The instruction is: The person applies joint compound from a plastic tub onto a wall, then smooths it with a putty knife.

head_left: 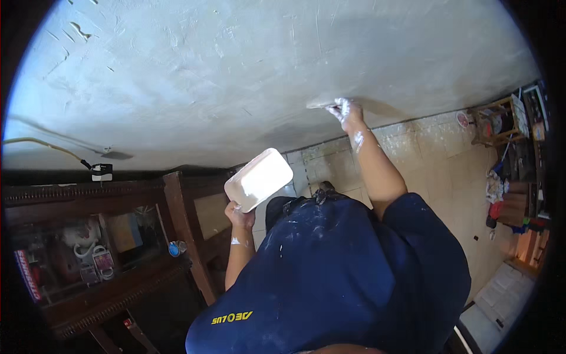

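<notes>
My left hand, smeared with white, grips the lower end of a shallow white rectangular tray. The tray is tilted, and a bright white patch shows inside it. Stretched out to the wall, my right hand has white paste on its fingers and closes on a thin, flat spreader. I see the spreader almost edge-on at the surface of the grey-white wall; its exact shape cannot be made out. Streaks, ridges and darker damp-looking patches mark the wall.
A dark wooden cabinet with glass panes stands at the left. Over it hangs a yellow cable ending at a black plug. White splashes dot the tiled floor along the wall. A wooden stool and heaped belongings line the right side.
</notes>
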